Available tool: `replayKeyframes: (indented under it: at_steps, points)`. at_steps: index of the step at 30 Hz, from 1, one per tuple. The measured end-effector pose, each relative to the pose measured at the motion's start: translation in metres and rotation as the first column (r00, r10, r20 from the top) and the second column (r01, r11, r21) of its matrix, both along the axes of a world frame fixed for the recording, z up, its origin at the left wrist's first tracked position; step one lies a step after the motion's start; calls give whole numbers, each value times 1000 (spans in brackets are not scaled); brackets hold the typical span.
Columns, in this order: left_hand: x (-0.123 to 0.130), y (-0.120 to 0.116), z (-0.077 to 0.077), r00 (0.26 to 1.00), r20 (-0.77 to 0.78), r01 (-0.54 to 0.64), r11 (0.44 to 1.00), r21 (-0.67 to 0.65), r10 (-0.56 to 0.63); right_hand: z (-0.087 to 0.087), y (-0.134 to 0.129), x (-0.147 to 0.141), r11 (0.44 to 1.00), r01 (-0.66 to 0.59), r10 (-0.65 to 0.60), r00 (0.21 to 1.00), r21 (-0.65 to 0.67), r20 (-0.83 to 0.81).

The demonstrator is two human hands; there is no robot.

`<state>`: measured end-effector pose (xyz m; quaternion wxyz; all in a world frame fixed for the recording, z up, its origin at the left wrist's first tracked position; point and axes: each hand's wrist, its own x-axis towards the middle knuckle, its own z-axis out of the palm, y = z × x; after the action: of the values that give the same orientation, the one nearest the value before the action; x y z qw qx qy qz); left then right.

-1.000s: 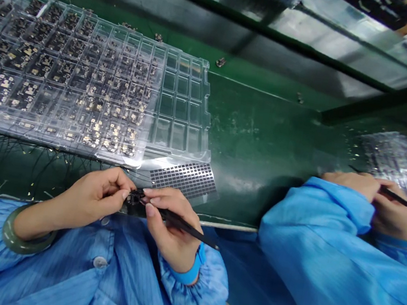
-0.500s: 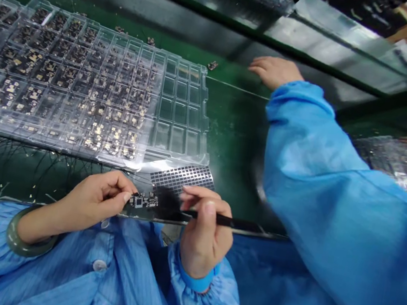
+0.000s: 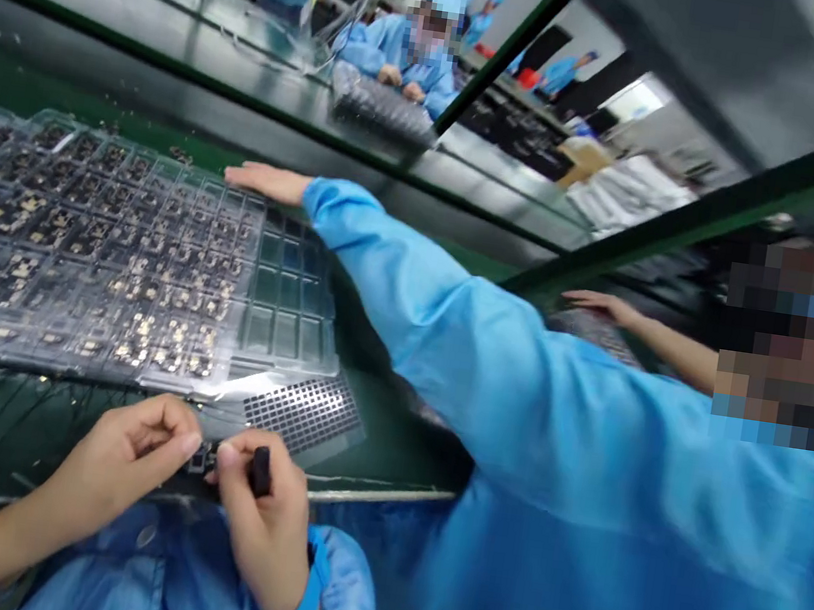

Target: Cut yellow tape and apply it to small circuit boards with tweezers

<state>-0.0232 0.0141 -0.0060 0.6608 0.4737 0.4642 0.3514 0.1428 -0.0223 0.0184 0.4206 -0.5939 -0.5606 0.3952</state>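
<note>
My left hand point(image 3: 139, 444) pinches the left end of a small circuit board point(image 3: 198, 462) close to the table's front edge. My right hand point(image 3: 266, 512) is closed around a slim black tool point(image 3: 261, 471), seen nearly end-on, so its tip and kind are hidden. The right fingertips are at the board's right end; whether they touch it I cannot tell. Just behind my hands lies a sheet of small black squares point(image 3: 305, 410). Beyond it is a clear plastic tray point(image 3: 285, 364), with similar boards in many of its pockets.
From the right a co-worker's blue sleeve point(image 3: 465, 323) crosses the table, with that person's hand point(image 3: 269, 182) over the tray's far edge. Another hand point(image 3: 600, 305) is at the right. Green frame bars point(image 3: 252, 117) run behind. Bubble-wrapped goods point(image 3: 381, 110) stand beyond.
My view has swung up and to the right. My right hand has come closer to my left, bringing the black tool to the board. The co-worker's hand has moved left to the tray.
</note>
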Motion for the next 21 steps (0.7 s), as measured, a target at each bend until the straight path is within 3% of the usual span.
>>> replayKeyframes:
  at_steps: [8,13,17,21]
  points:
    - [1,-8,7,994,63,-83,994,-76,88,7,-5,-5,987,-19,13,999,161,38]
    - [-6,-14,11,985,-9,-172,982,77,173,12,-6,-10,966,-44,22,996,254,87]
    - [-21,-10,9,991,-132,36,979,202,-9,13,-6,-12,942,-90,34,984,324,174]
    - [-34,-5,10,958,-247,230,910,345,-149,12,-7,-15,886,-150,26,960,438,278]
